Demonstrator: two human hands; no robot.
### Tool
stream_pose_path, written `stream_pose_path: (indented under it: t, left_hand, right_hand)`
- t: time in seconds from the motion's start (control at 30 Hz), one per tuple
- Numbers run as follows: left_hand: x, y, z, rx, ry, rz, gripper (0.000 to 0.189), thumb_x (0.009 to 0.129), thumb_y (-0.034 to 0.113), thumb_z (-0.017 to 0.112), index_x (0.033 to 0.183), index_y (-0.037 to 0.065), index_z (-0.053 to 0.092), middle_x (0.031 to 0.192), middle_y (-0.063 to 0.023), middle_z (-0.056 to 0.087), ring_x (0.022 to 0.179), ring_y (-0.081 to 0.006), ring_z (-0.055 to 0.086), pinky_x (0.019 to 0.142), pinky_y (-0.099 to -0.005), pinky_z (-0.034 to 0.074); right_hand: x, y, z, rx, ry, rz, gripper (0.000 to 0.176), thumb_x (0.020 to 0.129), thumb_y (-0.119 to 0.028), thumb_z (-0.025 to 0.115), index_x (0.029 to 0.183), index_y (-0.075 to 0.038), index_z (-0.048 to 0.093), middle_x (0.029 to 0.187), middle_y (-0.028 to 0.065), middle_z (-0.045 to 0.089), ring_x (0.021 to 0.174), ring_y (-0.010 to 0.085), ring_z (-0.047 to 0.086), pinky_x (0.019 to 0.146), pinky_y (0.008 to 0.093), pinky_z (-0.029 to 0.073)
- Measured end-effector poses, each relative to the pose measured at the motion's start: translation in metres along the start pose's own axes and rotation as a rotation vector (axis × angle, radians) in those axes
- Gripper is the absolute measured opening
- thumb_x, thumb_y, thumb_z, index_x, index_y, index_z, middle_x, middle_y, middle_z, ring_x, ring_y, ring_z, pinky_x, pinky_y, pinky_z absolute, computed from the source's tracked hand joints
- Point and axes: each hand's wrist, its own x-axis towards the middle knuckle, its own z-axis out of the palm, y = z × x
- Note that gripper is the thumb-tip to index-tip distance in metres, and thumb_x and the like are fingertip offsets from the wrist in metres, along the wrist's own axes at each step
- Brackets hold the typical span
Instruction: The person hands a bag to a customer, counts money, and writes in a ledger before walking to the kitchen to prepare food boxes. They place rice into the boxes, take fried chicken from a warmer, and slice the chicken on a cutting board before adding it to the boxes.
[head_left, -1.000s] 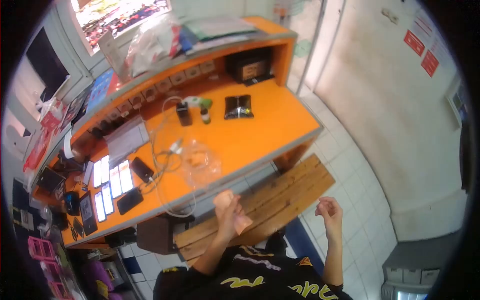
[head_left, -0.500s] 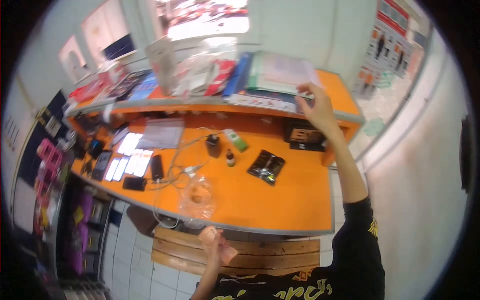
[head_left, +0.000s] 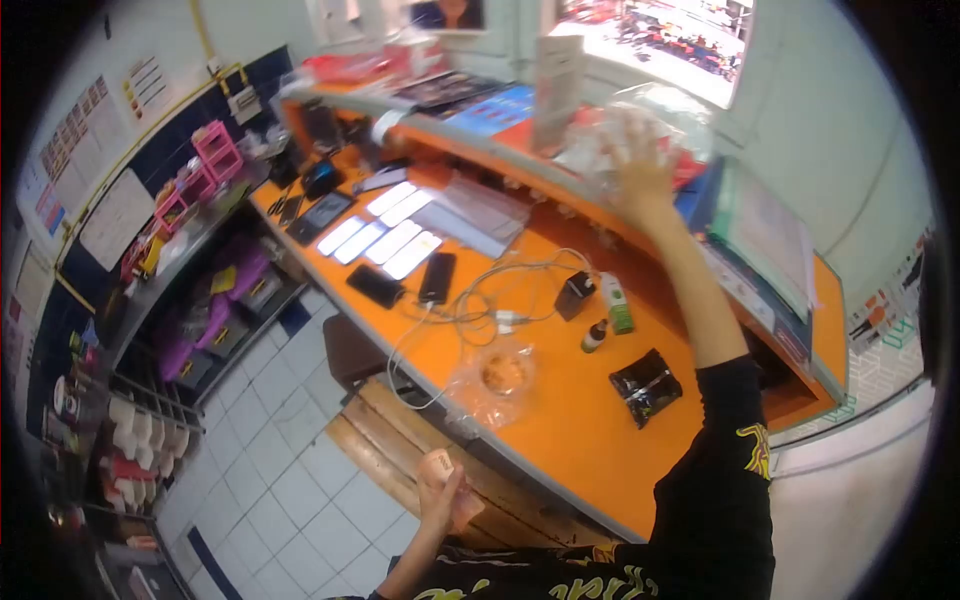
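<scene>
My left hand (head_left: 438,492) is closed around a pinkish, paper-like item (head_left: 466,508), low in the view over the wooden bench (head_left: 385,430). My right hand (head_left: 643,180) reaches up to the raised shelf with its fingers spread, in front of or on a clear plastic bag (head_left: 590,150) with red and white contents; whether it touches the bag is unclear. Right of that hand lie stacked folders (head_left: 760,240). On the orange desk (head_left: 570,440) below are a black packet (head_left: 647,388), a small dark bottle (head_left: 595,336), a green-and-white box (head_left: 617,303) and a black box (head_left: 575,296).
Several phones (head_left: 412,256) with lit screens and dark ones (head_left: 437,278) lie on the desk's left part beside white cables (head_left: 470,310). A plastic-wrapped roll (head_left: 503,372) sits near the front edge. A brown stool (head_left: 350,352) stands by the bench; shelves with purple bins (head_left: 240,285) are at left.
The view has turned left, so the desk appears shifted right and tilted. My right hand has gone from the folders to the plastic bag, its fingers now spread. My left hand still holds the pinkish item.
</scene>
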Motion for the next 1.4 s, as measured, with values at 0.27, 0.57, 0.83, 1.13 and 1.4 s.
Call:
stream_pose_path:
  t: [0.27, 0.57, 0.83, 1.13, 1.4]
  left_hand:
    - [0.058, 0.004, -0.048, -0.060, -0.008, -0.115, 0.034, 0.084, 0.010, 0.061, 0.111, 0.006, 0.042, 0.079, -0.0058, 0.055, 0.059, -0.0123, 0.052, 0.052, -0.0263, 0.047]
    - [0.145, 0.040, -0.092, 0.269, -0.004, 0.033, 0.039, 0.083, 0.019, 0.063, 0.113, 0.005, 0.041, 0.083, -0.0076, 0.055, 0.064, -0.0119, 0.054, 0.052, -0.0252, 0.046]
    - [0.451, 0.077, -0.166, 0.593, 0.736, 0.489, 0.033, 0.085, 0.017, 0.051, 0.110, -0.001, 0.039, 0.092, -0.0222, 0.053, 0.090, -0.0387, 0.054, 0.081, -0.0403, 0.042]
    - [0.536, 0.084, -0.120, 0.626, 0.885, 0.335, 0.035, 0.088, 0.015, 0.046, 0.115, -0.005, 0.037, 0.111, -0.0241, 0.046, 0.101, -0.0364, 0.049, 0.087, -0.0418, 0.040]
    - [0.529, 0.101, -0.105, 0.708, 0.792, 0.332, 0.048, 0.090, 0.011, 0.042, 0.128, -0.010, 0.022, 0.117, -0.0243, 0.042, 0.107, -0.0334, 0.046, 0.093, -0.0356, 0.036]
  right_hand:
    - [0.016, 0.035, 0.008, -0.101, -0.492, 0.297, 0.072, 0.074, -0.037, 0.064, 0.136, -0.026, 0.029, 0.140, 0.0121, 0.031, 0.129, 0.0335, 0.028, 0.097, 0.0653, 0.018]
    - [0.025, -0.109, -0.093, -0.154, 0.128, 0.123, 0.038, 0.076, -0.018, 0.062, 0.113, -0.012, 0.053, 0.119, 0.0093, 0.052, 0.107, 0.0287, 0.049, 0.088, 0.0512, 0.035]
    - [0.043, -0.237, 0.071, 0.466, -0.466, -0.238, 0.027, 0.074, -0.005, 0.056, 0.101, -0.005, 0.056, 0.095, 0.0163, 0.059, 0.091, 0.0328, 0.056, 0.080, 0.0435, 0.043]
    - [0.116, -0.236, 0.323, 0.514, -0.425, 0.217, 0.035, 0.072, 0.002, 0.051, 0.108, -0.001, 0.053, 0.102, 0.0214, 0.057, 0.097, 0.0307, 0.055, 0.084, 0.0362, 0.043]
    - [0.109, -0.280, 0.396, 0.255, -0.405, 0.011, 0.031, 0.076, -0.004, 0.053, 0.106, 0.001, 0.054, 0.102, 0.0207, 0.057, 0.098, 0.0314, 0.055, 0.084, 0.0387, 0.043]
